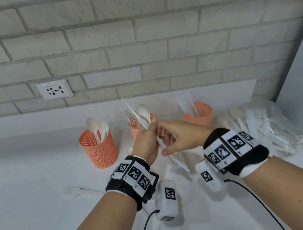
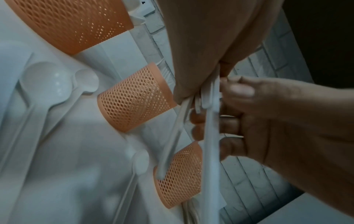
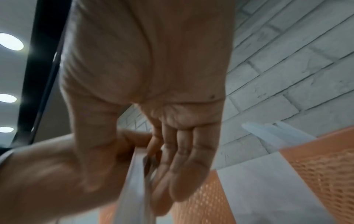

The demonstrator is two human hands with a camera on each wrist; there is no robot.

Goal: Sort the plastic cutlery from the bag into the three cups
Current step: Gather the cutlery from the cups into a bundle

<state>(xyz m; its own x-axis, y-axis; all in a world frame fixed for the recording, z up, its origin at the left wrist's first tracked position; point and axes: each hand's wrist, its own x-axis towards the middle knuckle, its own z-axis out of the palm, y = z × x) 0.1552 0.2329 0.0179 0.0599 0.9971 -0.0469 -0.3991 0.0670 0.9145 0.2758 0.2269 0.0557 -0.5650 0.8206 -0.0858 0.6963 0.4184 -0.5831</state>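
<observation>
Left hand (image 1: pixel 147 141) grips a bundle of white plastic cutlery (image 1: pixel 143 119); right hand (image 1: pixel 178 136) pinches one piece before the middle cup (image 1: pixel 133 131).

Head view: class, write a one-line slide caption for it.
Both hands, left hand and right hand, hold white cutlery above three orange cups.

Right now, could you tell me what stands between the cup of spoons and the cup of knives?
In the head view, the third orange cup, holding forks, stands between them, partly hidden behind the left hand.
</observation>
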